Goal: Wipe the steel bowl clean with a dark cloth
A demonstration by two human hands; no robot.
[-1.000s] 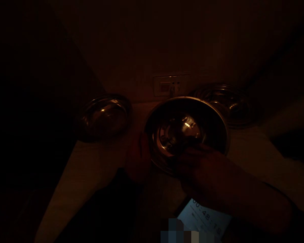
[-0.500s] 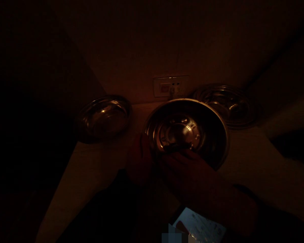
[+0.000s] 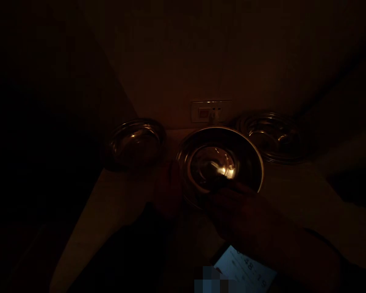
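Note:
A round, shiny metal bowl (image 3: 221, 138) stands in the middle, its open top tilted toward me. At its left side my left hand (image 3: 167, 189) is closed on the rim, mostly lost in shadow. My right hand (image 3: 232, 207) reaches over the near rim with its fingers bunched together inside the bowl. A dark patch lies at those fingertips; whether it is a held thing or only shadow I cannot make out.
Another metal bowl (image 3: 134, 146) sits at the left, and stacked metal plates (image 3: 280, 156) lie at the right. Behind is a wall socket (image 3: 212, 112) with a plug. A lit phone (image 3: 247, 268) rests on the pale tabletop (image 3: 88, 215) near me.
The metal bowl has turned and shifted a little left in view, tilting more toward me. My right hand has moved slightly right and down. The whole view has shifted somewhat.

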